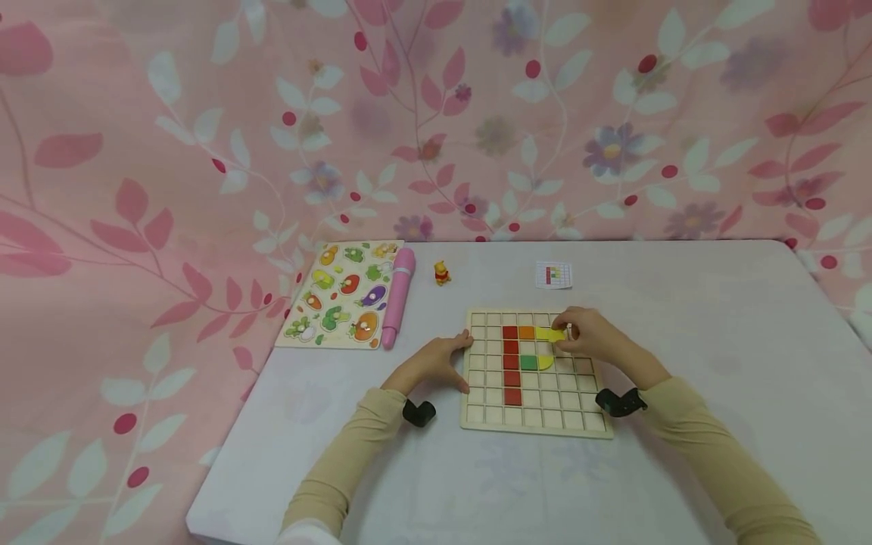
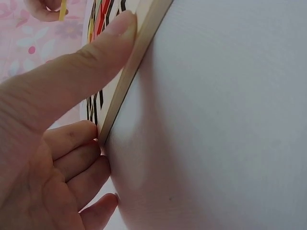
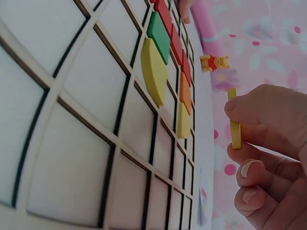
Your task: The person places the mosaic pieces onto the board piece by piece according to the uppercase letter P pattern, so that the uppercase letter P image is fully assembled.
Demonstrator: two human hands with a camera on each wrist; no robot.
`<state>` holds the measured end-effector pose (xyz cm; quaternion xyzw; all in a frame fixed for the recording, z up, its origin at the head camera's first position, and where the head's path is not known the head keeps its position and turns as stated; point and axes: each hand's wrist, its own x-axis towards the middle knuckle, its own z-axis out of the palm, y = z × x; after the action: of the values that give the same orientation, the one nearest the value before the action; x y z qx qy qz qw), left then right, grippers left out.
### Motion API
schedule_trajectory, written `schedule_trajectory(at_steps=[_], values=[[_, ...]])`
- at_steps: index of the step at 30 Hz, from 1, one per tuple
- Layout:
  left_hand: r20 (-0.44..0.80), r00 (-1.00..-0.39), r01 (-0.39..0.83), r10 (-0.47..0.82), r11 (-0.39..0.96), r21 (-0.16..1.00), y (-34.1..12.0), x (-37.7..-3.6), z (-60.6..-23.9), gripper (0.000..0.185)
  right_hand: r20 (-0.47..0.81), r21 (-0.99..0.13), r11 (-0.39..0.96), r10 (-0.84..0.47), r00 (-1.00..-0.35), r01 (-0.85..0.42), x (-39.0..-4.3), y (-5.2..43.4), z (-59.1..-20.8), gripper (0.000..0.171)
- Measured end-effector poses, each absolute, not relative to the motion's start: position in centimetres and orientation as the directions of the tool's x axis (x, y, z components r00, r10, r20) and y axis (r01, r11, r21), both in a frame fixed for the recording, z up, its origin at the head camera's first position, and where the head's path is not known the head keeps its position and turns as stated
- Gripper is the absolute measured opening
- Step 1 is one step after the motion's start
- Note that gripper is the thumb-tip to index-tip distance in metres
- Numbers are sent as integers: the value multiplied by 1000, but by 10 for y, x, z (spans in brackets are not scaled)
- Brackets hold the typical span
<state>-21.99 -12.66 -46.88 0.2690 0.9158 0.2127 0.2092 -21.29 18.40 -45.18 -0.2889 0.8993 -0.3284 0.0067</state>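
In the head view, a wooden grid board [image 1: 493, 421] lies on the table. My right hand [image 1: 591, 338] is over its upper right part, pinching a thin yellow piece [image 3: 234, 125] between thumb and index finger. The right wrist view shows this piece raised off the grid. Several red squares [image 1: 512, 362] form a column on the board. An orange square [image 1: 527, 333] and a yellow piece [image 3: 183, 120] extend from its top; a green square [image 1: 528, 362] and a rounded yellow piece [image 1: 546, 363] sit lower. My left hand [image 1: 436, 362] rests spread against the board's left edge, thumb on the rim.
A small card [image 1: 554, 275] with a printed coloured grid lies behind the board. Left of it stands a small bear figure [image 1: 442, 273]. A vegetable puzzle board [image 1: 341, 299] and a pink marker-shaped tube [image 1: 399, 297] lie at the back left. A floral curtain [image 1: 436, 121] hangs behind the table.
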Motion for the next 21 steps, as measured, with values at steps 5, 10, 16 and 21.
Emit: schedule_trajectory(at_steps=[5, 10, 16, 21], values=[[-270, -767, 408, 582, 768, 494, -126, -219, -468, 98, 186, -598, 593, -553, -812, -540, -216, 178, -460, 23], [-275, -767, 407, 580, 771, 490, -126, -219, -468, 97, 164, -561, 606, -586, -794, -563, -218, 173, -468, 22], [-270, -763, 413, 587, 764, 496, -127, -219, -469, 97, 121, -568, 631, -572, -812, -529, -217, 169, -470, 20], [-264, -767, 410, 585, 763, 500, -126, -219, -468, 97, 113, -566, 639, -565, -817, -520, -217, 168, -469, 19]])
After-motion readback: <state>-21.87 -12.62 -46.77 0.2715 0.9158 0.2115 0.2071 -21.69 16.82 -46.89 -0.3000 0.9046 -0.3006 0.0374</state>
